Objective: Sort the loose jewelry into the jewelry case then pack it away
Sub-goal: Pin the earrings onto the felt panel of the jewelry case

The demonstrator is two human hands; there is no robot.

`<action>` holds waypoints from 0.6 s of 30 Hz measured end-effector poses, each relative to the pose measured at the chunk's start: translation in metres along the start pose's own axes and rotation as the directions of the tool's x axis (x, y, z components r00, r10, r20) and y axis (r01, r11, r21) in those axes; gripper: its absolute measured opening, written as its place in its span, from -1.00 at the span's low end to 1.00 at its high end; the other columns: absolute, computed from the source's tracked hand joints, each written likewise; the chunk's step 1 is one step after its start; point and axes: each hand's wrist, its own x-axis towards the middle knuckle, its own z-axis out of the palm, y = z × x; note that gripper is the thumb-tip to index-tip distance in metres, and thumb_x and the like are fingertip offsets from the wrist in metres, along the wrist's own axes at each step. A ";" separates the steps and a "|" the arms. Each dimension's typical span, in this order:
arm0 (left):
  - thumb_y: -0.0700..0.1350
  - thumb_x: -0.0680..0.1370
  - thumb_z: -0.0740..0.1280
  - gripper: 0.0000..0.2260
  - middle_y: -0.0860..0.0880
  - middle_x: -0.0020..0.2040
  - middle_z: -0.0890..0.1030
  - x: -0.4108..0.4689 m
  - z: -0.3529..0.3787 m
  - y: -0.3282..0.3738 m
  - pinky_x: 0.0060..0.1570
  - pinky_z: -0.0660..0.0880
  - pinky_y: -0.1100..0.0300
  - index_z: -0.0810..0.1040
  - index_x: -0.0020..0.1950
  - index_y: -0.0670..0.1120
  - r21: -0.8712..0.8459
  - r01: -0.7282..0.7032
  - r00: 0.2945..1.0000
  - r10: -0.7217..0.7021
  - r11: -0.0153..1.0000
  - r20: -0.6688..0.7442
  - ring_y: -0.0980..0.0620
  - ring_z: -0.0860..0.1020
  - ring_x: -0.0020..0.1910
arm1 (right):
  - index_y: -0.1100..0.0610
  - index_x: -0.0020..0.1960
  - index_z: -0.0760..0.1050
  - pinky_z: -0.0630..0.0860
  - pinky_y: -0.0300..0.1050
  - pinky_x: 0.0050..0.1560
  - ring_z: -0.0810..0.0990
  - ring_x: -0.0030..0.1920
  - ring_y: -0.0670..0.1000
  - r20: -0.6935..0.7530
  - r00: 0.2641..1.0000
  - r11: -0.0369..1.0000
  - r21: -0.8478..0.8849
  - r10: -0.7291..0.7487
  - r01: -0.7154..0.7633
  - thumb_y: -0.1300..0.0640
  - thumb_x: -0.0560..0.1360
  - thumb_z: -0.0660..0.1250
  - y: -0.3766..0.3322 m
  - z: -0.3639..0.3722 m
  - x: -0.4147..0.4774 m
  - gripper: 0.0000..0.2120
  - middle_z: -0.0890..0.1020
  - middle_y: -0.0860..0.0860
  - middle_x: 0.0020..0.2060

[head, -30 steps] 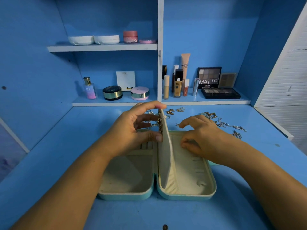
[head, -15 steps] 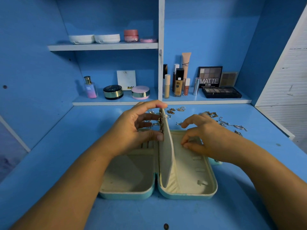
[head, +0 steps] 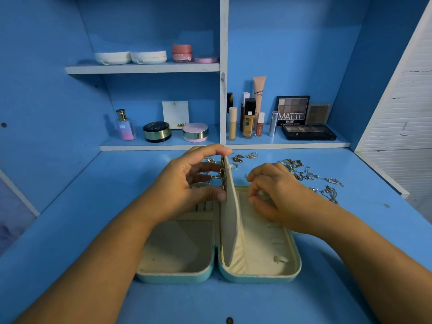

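A teal jewelry case lies open on the blue desk, cream inside. Its middle divider flap stands upright, with gold earrings pinned on its left face. My left hand pinches the flap's upper edge between thumb and fingers. My right hand hovers over the case's right half, fingers curled together; whether it holds a small piece is hidden. Loose earrings lie behind the case. Silver and gold chains are spread at the right rear.
A low shelf behind the desk holds foundation bottles, eyeshadow palettes, compacts and a perfume bottle. An upper shelf carries white cases and a pink jar. A white slatted panel stands at the right.
My right hand has lifted slightly and curled its fingers closer together over the case's right half. My left hand keeps its hold on the divider flap.
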 end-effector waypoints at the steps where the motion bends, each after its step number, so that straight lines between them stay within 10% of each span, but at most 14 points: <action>1: -0.07 0.26 0.63 -0.46 -0.01 0.16 0.61 0.000 0.000 -0.001 0.17 0.54 0.13 0.56 0.14 0.29 -0.001 -0.003 1.000 0.003 1.000 -0.001 0.06 0.60 0.15 | 0.09 -0.02 0.53 0.21 -0.46 0.15 0.35 0.17 -0.07 -0.054 0.998 0.998 0.057 -0.014 0.017 0.13 0.52 0.32 -0.003 -0.001 0.000 -0.94 0.46 -0.07 0.13; 18: -0.06 0.25 0.57 -0.46 0.06 0.23 0.58 0.004 0.000 -0.005 0.12 0.53 0.23 0.55 0.12 0.36 0.001 -0.045 0.999 0.045 0.999 0.000 0.06 0.58 0.20 | 0.01 -0.02 0.45 0.31 -0.43 0.05 0.43 0.02 -0.18 -0.198 0.978 0.944 0.308 -0.060 0.120 0.01 0.56 0.17 -0.029 0.002 -0.002 -0.88 0.47 -0.14 -0.04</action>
